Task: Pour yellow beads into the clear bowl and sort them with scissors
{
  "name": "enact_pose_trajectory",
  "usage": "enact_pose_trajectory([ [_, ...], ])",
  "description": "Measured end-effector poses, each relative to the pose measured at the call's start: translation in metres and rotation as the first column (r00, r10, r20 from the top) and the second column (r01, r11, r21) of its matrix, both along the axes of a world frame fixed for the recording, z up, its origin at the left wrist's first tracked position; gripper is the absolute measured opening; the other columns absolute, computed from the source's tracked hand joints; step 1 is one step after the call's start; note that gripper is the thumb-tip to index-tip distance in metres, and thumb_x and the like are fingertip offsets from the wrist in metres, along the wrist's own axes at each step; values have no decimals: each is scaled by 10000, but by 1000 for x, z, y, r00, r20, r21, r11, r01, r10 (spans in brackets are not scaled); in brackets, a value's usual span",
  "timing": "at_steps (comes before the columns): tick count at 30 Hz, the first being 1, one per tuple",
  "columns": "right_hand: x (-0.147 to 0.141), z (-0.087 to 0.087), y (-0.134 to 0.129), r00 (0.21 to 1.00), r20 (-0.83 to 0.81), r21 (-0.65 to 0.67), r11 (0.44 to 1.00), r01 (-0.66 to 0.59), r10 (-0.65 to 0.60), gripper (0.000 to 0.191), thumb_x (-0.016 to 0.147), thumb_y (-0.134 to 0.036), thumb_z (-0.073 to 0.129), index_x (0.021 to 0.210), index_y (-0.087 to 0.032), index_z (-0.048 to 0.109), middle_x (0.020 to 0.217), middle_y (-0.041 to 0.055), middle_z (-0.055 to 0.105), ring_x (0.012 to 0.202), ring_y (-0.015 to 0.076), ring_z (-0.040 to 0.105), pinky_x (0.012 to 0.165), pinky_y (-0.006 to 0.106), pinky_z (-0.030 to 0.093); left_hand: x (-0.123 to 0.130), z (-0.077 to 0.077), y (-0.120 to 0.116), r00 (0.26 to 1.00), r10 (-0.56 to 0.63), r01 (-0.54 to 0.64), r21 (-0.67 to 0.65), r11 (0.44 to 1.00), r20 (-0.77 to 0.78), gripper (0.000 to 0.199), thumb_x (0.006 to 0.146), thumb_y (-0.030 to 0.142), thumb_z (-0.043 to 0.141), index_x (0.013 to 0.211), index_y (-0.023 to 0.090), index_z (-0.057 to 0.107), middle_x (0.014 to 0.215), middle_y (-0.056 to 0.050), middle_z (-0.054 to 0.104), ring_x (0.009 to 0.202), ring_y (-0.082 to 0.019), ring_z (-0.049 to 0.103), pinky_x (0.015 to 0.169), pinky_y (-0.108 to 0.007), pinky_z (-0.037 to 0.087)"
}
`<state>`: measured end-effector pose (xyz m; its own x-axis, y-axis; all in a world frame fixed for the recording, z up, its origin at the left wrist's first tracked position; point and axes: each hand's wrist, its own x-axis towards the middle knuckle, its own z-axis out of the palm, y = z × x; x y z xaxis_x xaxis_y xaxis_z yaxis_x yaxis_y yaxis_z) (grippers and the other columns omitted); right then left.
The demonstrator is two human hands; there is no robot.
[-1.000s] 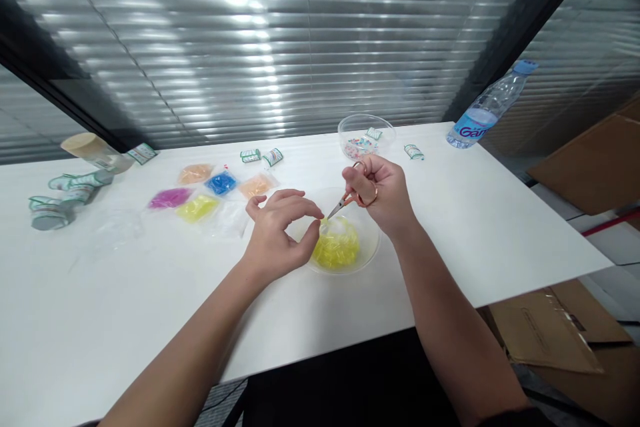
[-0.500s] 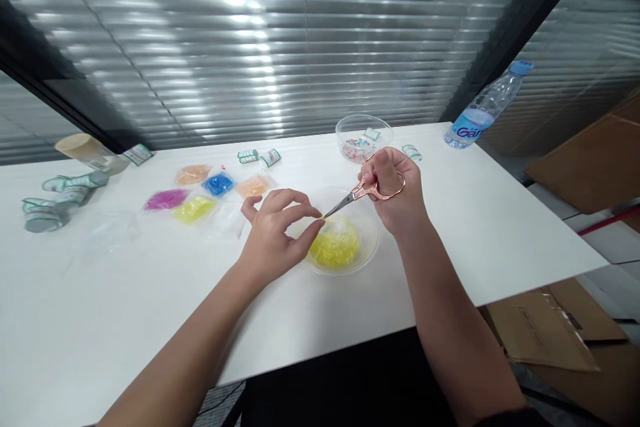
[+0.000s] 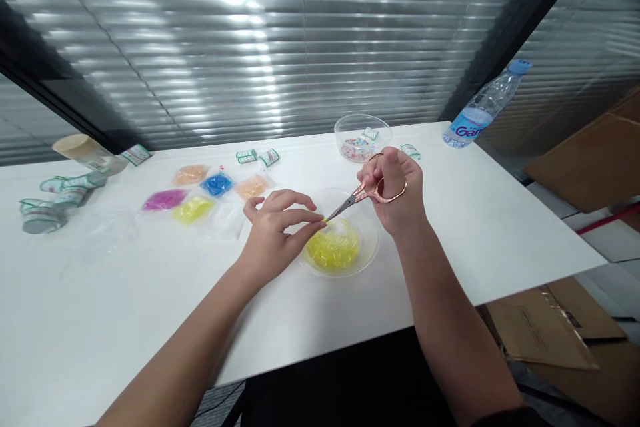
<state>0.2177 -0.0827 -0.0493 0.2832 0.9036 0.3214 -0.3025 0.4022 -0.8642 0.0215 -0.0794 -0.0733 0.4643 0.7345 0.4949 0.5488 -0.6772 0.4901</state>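
My left hand point(image 3: 280, 233) pinches a tiny yellow piece between thumb and forefinger, above the left part of a clear round bowl point(image 3: 367, 250). Yellow tube-like bits point(image 3: 334, 247) lie in that bowl. From the right, my right hand point(image 3: 397, 190) grips rose-gold scissors point(image 3: 367, 193) by their loops. The scissor tips touch or nearly touch the yellow piece at my left fingertips; the blades look closed together. The piece itself is mostly hidden by the fingers.
Small bags of magenta point(image 3: 165, 199), blue point(image 3: 217, 184), yellow point(image 3: 193, 209) and orange bits point(image 3: 191, 175) lie left. Behind are a clear tub of coloured beads point(image 3: 357, 149) and small packets point(image 3: 269, 158). A bottle point(image 3: 470, 123) stands back right; a jar point(image 3: 89, 152) lies back left.
The scissor handles have opened slightly less or shifted only a little, with the tips slightly lower at my left fingertips. My left fingers have straightened slightly toward the right.
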Motion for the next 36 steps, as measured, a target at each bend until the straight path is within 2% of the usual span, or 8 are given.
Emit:
enact_pose_trajectory([
  [8, -4, 0, -1, 1000, 10, 51, 998, 27, -27, 554, 696, -660, 705, 553, -192, 447, 524, -33, 478, 477, 75, 409, 454, 234, 319, 1, 3, 0, 1000, -4, 4, -30, 1000, 14, 79, 818, 253, 724, 768, 313, 739, 965, 23, 705, 936, -211, 645, 900, -474, 257],
  [15, -4, 1, -1, 997, -15, 63, 995, 74, -73, 571, 695, -702, 675, 565, -194, 450, 527, -33, 456, 471, 77, 386, 452, 239, 314, 0, 3, 3, 989, -70, 83, -101, 991, 129, 53, 815, 260, 723, 791, 294, 757, 992, 1, 701, 898, -180, 656, 784, -358, 421],
  [25, -5, 0, 1, 994, -54, 95, 991, 99, -94, 589, 723, -701, 648, 562, -186, 412, 513, -50, 399, 461, 63, 360, 458, 226, 330, 1, 1, 2, 981, -87, 107, -107, 988, 176, 48, 820, 270, 721, 806, 299, 757, 1026, -6, 716, 947, -191, 661, 835, -366, 476],
  [27, -6, 1, 1, 990, -80, 49, 992, 116, -112, 597, 705, -705, 659, 558, -188, 402, 508, -50, 395, 457, 67, 357, 435, 223, 312, 1, 1, 2, 983, -76, 90, -81, 993, 166, 23, 808, 294, 736, 824, 290, 752, 1004, -10, 725, 953, -194, 663, 836, -368, 476],
  [30, -6, 2, 1, 978, -151, -72, 988, 134, -143, 598, 697, -683, 683, 554, -189, 378, 509, -45, 397, 465, 75, 369, 402, 213, 261, 2, 2, 0, 990, -40, 46, -35, 998, 133, 151, 773, 316, 771, 914, 277, 734, 991, -16, 732, 964, -202, 665, 848, -376, 453],
  [33, -5, 2, 1, 959, -217, -160, 976, 149, -182, 594, 722, -657, 677, 553, -188, 355, 509, -47, 387, 456, 72, 366, 389, 212, 247, 4, 2, -2, 997, 10, -12, 34, 999, 78, 214, 760, 339, 783, 952, 278, 711, 1011, -14, 728, 976, -210, 661, 893, -407, 376],
  [36, -5, 1, 2, 943, -258, -225, 962, 152, -209, 568, 754, -639, 657, 559, -188, 372, 507, -51, 387, 439, 66, 363, 384, 213, 279, 5, 3, -4, 998, 40, -47, 117, 992, 56, 186, 770, 355, 776, 918, 272, 699, 1002, -3, 727, 971, -210, 658, 908, -419, 306],
])
